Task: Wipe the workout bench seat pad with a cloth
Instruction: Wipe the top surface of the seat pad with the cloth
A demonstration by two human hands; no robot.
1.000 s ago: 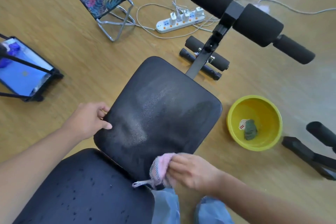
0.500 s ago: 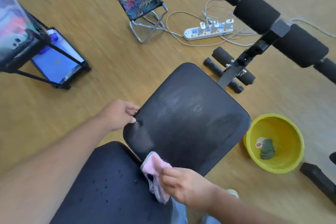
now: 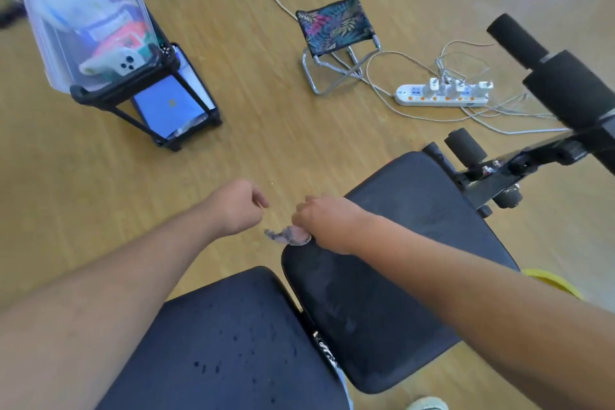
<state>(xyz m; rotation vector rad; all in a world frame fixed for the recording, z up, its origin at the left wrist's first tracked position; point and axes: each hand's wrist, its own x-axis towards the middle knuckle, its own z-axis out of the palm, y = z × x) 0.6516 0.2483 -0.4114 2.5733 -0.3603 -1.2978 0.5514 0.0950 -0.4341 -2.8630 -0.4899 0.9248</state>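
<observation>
The black seat pad (image 3: 409,243) of the workout bench lies right of centre, dull with wet streaks. My right hand (image 3: 324,218) sits at the pad's left edge, shut on a pink cloth (image 3: 288,236) whose mesh corner pokes out beyond the edge. My left hand (image 3: 238,210) hovers over the floor just left of the pad, fingers curled in and holding nothing, apart from the pad. The bench's second black pad (image 3: 226,343) lies in front of me, speckled with droplets.
Foam leg rollers (image 3: 565,83) on a black frame stick up at the right. A yellow basin (image 3: 555,283) peeks out behind my right forearm. On the wooden floor stand a small folding stool (image 3: 332,30), a power strip (image 3: 442,95) with cables, and a black rack with a clear box (image 3: 83,13).
My right hand has swept the cloth from the pad's near edge to its left edge. My left hand has let go of the pad's side. The view has swung left.
</observation>
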